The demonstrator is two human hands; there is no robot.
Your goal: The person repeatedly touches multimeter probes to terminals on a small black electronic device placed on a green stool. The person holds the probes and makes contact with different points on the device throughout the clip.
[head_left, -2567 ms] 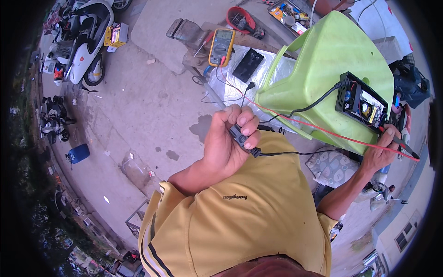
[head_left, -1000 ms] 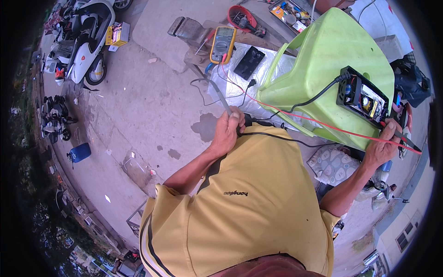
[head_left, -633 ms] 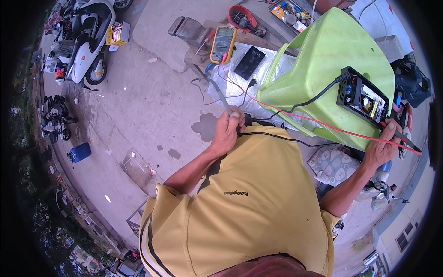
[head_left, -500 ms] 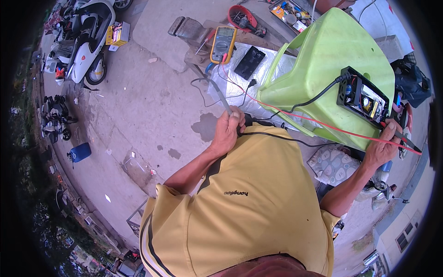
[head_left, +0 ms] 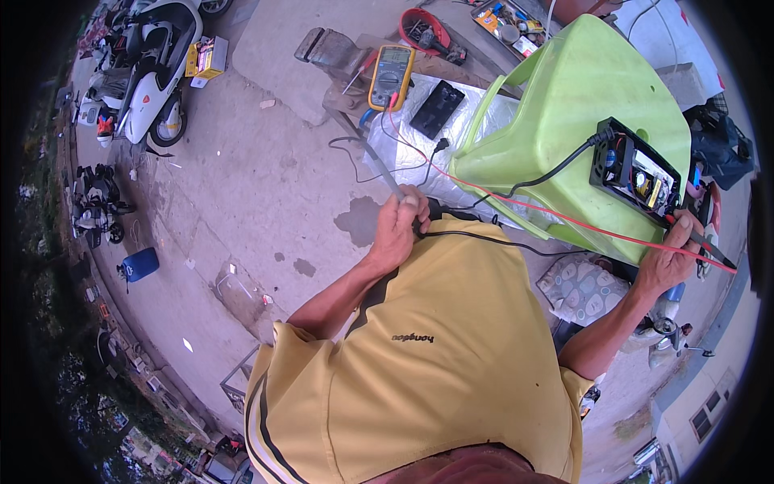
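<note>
My left hand (head_left: 395, 232) is closed around a grey and black test probe (head_left: 382, 171), its thin black lead looping off the top. At the same fingers is the dark end of a black cable (head_left: 504, 239); the exact contact is hidden. At the right, my right hand (head_left: 673, 256) pinches a red and black test probe (head_left: 713, 251), its front end at the lower corner of an opened black electronics box (head_left: 637, 169) with parts showing inside. That box lies on a green plastic stool (head_left: 592, 89). The red lead runs across to a yellow multimeter (head_left: 391, 77).
A black flat panel (head_left: 437, 109) and a black plug (head_left: 440, 145) lie on silvery sheeting (head_left: 484, 121) left of the stool. Behind are a vise (head_left: 330, 48), a red bowl of tools (head_left: 423, 31) and a parts tray (head_left: 509, 28). A white scooter (head_left: 153, 89) stands far left.
The upper end of the probe in my left hand has tipped slightly left, and its lead has shifted with it. My right hand stays almost still at the box's corner.
</note>
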